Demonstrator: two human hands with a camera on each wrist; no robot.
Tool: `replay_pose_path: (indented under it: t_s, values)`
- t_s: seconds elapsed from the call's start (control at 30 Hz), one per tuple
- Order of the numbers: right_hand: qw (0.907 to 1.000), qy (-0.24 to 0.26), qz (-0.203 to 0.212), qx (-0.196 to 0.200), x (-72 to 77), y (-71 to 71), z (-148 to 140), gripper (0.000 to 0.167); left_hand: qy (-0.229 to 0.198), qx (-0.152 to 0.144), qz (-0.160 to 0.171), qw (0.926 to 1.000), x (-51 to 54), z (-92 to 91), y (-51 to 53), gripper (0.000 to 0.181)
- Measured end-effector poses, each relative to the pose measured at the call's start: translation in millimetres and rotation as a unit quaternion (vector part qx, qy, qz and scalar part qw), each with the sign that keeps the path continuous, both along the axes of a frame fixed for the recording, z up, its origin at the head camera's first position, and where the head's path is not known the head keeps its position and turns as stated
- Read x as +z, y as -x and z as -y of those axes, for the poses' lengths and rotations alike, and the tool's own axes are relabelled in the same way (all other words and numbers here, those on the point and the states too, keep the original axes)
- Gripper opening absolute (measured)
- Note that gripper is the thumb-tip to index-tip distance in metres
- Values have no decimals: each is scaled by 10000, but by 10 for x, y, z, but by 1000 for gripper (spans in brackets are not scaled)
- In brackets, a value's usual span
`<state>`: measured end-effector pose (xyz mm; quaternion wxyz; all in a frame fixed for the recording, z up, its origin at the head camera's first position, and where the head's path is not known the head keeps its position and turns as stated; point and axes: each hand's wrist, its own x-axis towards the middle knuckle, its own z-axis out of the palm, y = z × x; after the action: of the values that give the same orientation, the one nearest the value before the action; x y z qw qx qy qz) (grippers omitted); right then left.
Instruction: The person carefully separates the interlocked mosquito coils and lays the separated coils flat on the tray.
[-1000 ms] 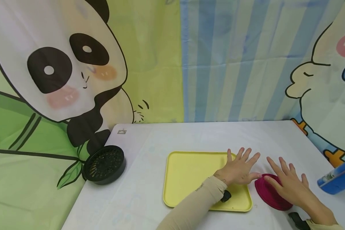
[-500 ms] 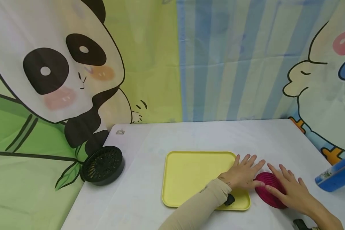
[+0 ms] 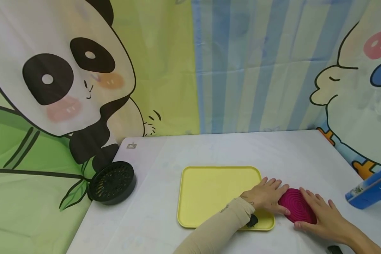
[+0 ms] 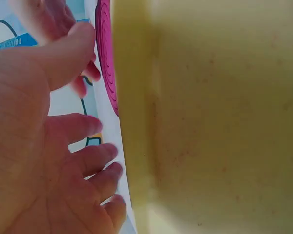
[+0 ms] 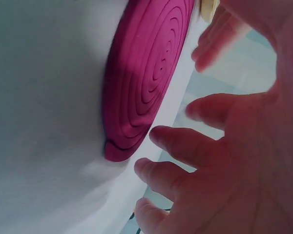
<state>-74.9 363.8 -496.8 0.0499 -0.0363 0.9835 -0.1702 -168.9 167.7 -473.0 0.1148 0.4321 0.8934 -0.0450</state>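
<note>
A flat magenta coil (image 3: 297, 206), wound in a spiral, lies on the white table just right of the yellow tray (image 3: 216, 197). At its left edge is my left hand (image 3: 267, 196), fingers spread over the tray's right side. My right hand (image 3: 328, 220) lies along the coil's right edge, its thumb at the near side. In the right wrist view the fingers stand a little apart from the coil (image 5: 146, 78). The left wrist view shows the coil (image 4: 106, 53) beyond the tray's rim (image 4: 132, 97), the left fingers slightly bent and holding nothing.
A round black container (image 3: 112, 182) with a slotted top stands at the table's left edge. On the right is a blue package (image 3: 371, 185). A small metallic piece (image 3: 131, 145) lies at the back left corner, and printed curtains hang behind the table (image 3: 152, 197).
Both hands have come down closer to the coil, one on each side. The coil shows more fully between them. The whole head view has shifted slightly.
</note>
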Motion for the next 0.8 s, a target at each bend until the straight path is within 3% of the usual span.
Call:
replay_pose_path:
  t_s: [0.2,0.43,0.63,0.8]
  values:
    - [10000,-81,37,25,-62,-32,-42,123,131,-100,181,9997,9,23,-12,97]
    - [9983,-552,42,-156,-100,-45,-105,128,251,-278,61,9993,31,-27,-30,103]
    - [9972,-708,16,-233,-97,-55,-137,123,111,-329,218,9992,28,-99,-36,93]
    - [9983,-521,-13,-277,-104,-67,-134,122,-124,-288,306,9990,0,-142,-35,81]
